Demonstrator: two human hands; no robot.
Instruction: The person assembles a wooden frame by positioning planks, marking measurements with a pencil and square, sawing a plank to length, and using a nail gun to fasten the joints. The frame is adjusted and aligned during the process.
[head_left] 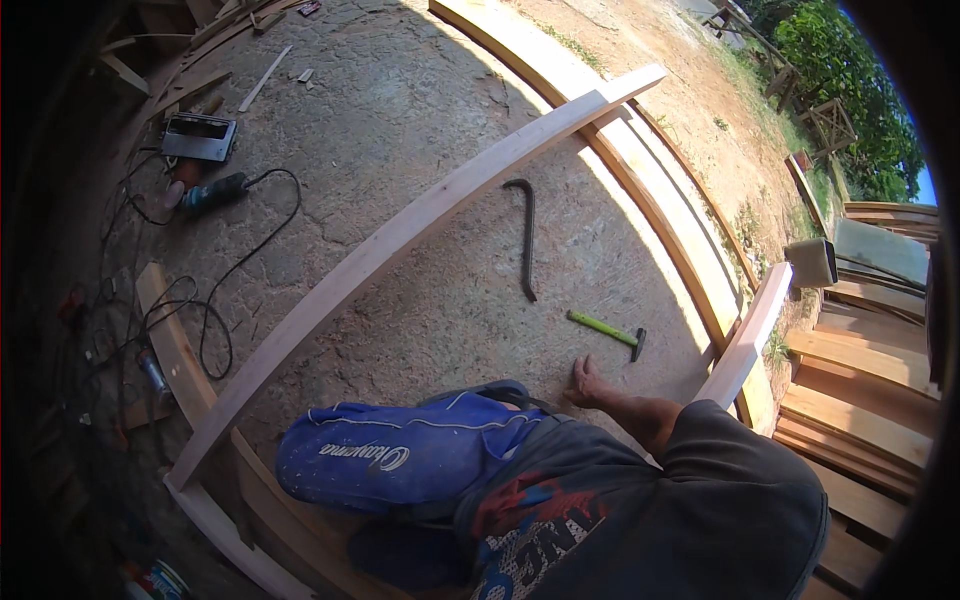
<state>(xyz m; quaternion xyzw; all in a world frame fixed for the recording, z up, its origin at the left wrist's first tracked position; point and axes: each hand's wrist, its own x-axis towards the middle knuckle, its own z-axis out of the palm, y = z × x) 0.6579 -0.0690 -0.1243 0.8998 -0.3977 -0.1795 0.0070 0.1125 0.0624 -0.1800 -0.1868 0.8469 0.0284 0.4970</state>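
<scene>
Cannot tell the state of the left hand or the right hand, whether released, clenched or grasping something, with both out of sight. Can see a long pale board [400,235] running diagonally across the ground, from the lower left up to the top right. At the upper end, crosses over a long beam [520,52] in sunlight; at the lower left, passes over a brown board [165,310] and meets another pale board at a corner [225,535]. To the right, can see a shorter pale board [752,335] sticking out past the dark shirt [740,460]. At the bottom, can make out blue cloth [380,465] and, just beside the green-handled hammer [598,324], what looks like a bare foot [582,385]. Between the long pale board and the beam, can see a crowbar [529,240] lying on rough ground [450,330]. Over on the left, can find a power tool [215,192] with a looping black cord, near a silver box [200,137]. At the far right, can see stacked planks [865,360]; above, green leaves [840,70].
</scene>
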